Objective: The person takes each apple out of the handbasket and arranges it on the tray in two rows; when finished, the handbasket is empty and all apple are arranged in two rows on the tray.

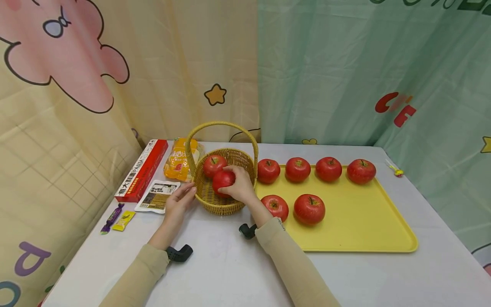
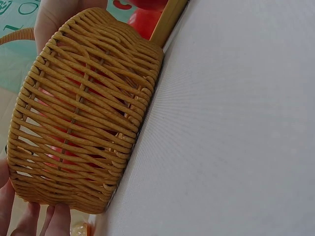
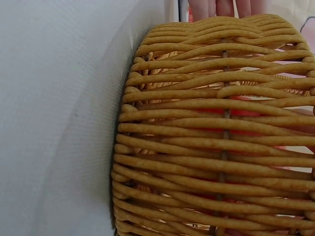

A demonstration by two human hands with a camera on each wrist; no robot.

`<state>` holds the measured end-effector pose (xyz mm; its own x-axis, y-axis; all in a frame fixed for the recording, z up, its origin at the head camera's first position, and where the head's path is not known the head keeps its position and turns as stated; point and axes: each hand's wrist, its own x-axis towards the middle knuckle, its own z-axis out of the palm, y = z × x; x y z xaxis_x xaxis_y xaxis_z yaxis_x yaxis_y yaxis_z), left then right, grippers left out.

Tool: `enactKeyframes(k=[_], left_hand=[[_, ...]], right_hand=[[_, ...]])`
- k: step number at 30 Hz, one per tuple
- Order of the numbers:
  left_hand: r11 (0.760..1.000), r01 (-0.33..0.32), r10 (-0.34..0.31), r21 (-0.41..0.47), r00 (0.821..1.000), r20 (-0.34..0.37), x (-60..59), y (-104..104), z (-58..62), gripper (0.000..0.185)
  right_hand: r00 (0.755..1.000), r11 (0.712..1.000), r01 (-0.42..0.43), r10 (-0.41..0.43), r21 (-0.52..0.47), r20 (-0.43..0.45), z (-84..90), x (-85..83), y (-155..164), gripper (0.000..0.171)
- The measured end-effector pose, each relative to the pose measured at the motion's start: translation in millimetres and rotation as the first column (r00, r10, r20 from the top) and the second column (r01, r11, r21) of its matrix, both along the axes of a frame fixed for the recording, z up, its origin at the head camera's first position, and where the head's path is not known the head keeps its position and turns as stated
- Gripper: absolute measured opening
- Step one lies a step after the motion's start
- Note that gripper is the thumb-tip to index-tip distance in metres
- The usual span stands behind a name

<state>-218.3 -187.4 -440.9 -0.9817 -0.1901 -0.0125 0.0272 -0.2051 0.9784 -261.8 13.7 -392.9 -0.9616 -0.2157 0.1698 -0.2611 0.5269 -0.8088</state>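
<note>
My right hand (image 1: 239,183) grips a red apple (image 1: 223,182) inside the wicker basket (image 1: 220,209), fingers over its top and right side. Another red apple (image 1: 214,165) lies in the basket just behind it. At the basket's left rim is my left hand (image 1: 179,202), its fingers (image 2: 60,221) extended against the woven side in the left wrist view. The basket stands upright on the table, its arched handle (image 1: 222,123) raised. Red shows through the weave in both wrist views. Right of the basket, several more apples (image 1: 310,209) sit on and along a yellow tray (image 1: 360,230).
Left of the basket are a red pasta box (image 1: 143,170), an orange food packet (image 1: 178,160), a white pouch (image 1: 158,196), a purple-wrapped candy (image 1: 112,218) and a yellow-wrapped candy (image 1: 124,221). A small lollipop (image 1: 398,172) lies at the table's right edge. Curtains hang behind.
</note>
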Motion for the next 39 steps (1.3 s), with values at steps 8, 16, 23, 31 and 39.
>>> enactKeyframes(k=[8, 16, 23, 31, 39], left_hand=[[1.0, -0.001, 0.001, 0.019, 1.0, 0.0, -1.6, -0.7, -2.1, 0.047], [1.0, 0.005, -0.005, 0.013, 1.0, 0.005, -1.2, -1.0, -1.5, 0.047], [1.0, 0.006, -0.006, -0.007, 1.0, 0.003, -0.8, -0.8, -1.4, 0.047], [1.0, 0.013, -0.013, -0.026, 1.0, 0.007, -1.3, -1.3, -1.7, 0.048], [1.0, -0.013, 0.013, -0.011, 1.0, 0.006, -2.4, -0.5, -3.3, 0.043]], right_hand=[[0.998, 0.997, -0.061, 0.059, 0.05, 0.029, 0.7, -0.8, -1.2, 0.069], [0.989, 0.983, -0.146, 0.145, 0.111, 0.02, -0.6, -1.9, -2.2, 0.073], [0.989, 0.979, -0.145, 0.141, 0.145, 0.038, -2.0, -0.8, -5.5, 0.077], [0.99, 0.977, -0.137, 0.142, 0.166, -0.019, -3.1, 0.0, -7.6, 0.073], [0.988, 0.969, -0.144, 0.13, 0.2, 0.079, 1.4, 0.6, -5.2, 0.079]])
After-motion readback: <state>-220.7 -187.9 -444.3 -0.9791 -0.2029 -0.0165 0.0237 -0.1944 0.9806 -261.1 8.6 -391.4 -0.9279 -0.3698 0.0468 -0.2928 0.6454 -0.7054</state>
